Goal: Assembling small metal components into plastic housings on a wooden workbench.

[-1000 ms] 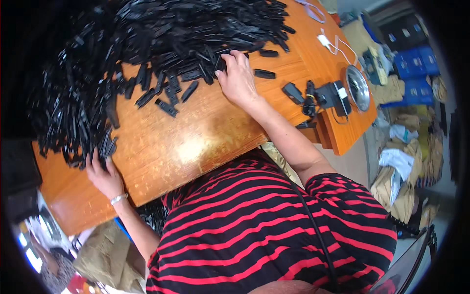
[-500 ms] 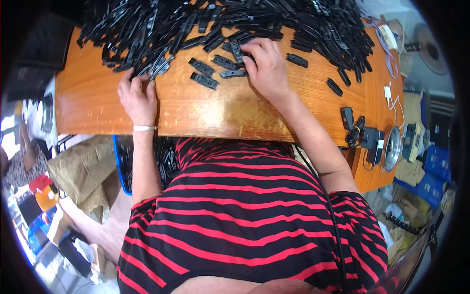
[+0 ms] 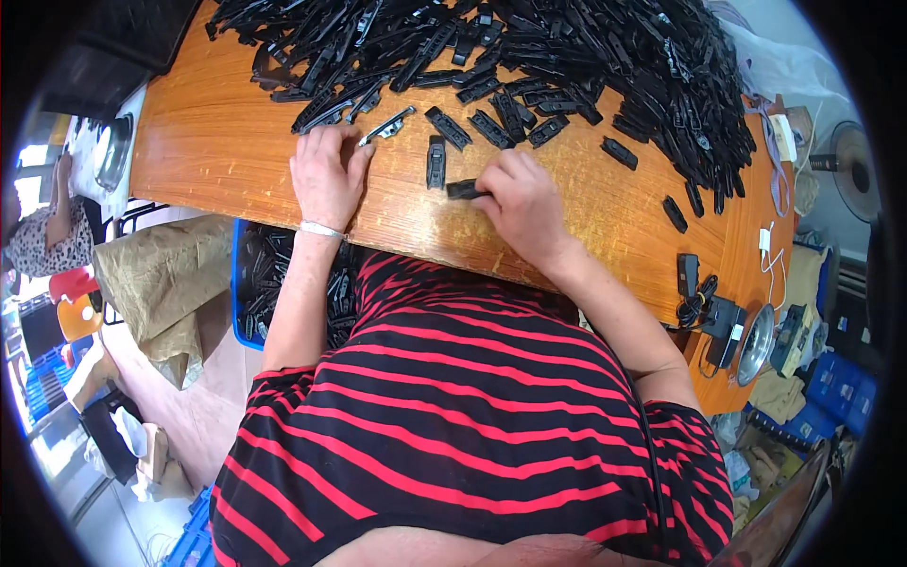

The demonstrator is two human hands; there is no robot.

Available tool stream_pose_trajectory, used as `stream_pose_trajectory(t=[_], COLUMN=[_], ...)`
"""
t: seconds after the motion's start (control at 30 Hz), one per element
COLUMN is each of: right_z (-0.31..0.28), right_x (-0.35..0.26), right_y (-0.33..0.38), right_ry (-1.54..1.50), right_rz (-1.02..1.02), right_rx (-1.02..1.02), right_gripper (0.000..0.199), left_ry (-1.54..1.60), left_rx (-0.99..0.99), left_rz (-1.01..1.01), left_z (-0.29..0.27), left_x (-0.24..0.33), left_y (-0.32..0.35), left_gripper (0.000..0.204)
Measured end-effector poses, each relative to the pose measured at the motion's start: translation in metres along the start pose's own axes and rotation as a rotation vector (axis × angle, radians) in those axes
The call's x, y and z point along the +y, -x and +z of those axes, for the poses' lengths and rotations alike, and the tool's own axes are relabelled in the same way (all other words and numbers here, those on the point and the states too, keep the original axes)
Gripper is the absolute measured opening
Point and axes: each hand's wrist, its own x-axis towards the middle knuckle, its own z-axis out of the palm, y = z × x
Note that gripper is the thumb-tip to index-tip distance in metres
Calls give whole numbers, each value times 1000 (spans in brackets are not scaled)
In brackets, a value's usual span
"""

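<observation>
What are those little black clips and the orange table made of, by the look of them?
The black clips look like moulded plastic with a dull sheen, uniform in colour; one near the left hand shows a silvery part, probably metal. The table looks like varnished wood: visible grain and glossy reflections.

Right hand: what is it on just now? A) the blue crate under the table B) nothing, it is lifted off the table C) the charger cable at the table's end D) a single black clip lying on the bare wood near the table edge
D: the right hand has its fingertips on a black clip lying on the bare wooden table, apart from the big pile.
</observation>
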Motion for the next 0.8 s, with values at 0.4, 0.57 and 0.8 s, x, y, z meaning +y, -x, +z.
stream_pose_trajectory(t=[0.4,0.57,0.8], right_z=[40,47,31], right_x=[-4,-16,-37], right_y=[-45,-34,-51], right_ry=[30,-35,-176], right_rz=[-22,-163,-57], right_rx=[-26,-44,27], right_gripper=[13,12,21], left_ry=[244,814,1105], left_rx=[11,9,50], left_rz=[-219,-519,-503], left_z=[0,-12,-8], left_x=[5,4,41], left_y=[-5,6,23], left_gripper=[11,11,14])
